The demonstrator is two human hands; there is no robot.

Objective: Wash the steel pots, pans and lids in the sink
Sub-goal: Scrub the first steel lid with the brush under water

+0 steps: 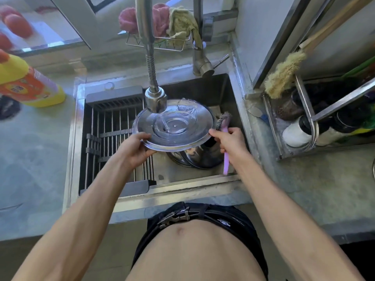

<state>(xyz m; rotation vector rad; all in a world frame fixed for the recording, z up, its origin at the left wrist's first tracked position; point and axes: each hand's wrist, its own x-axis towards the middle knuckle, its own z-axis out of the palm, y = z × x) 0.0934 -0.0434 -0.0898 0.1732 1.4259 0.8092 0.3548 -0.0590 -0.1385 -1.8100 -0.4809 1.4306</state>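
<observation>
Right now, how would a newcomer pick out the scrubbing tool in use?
Start at the steel sink. Under its faucet a round steel lid is held flat. At the lid's right edge, the right hand grips a brush: the only pink-handled thing there, with a grey scourer head.

Orange label on yellow bottle [30, 86]: print blurred, unreadable.

A lid [174, 124] under the faucet head [155, 100], above a pot [194, 157] in the sink [203, 179]; drying rack [113, 138] left, detergent bottle [30, 84] on the counter [36, 159] farther left
</observation>
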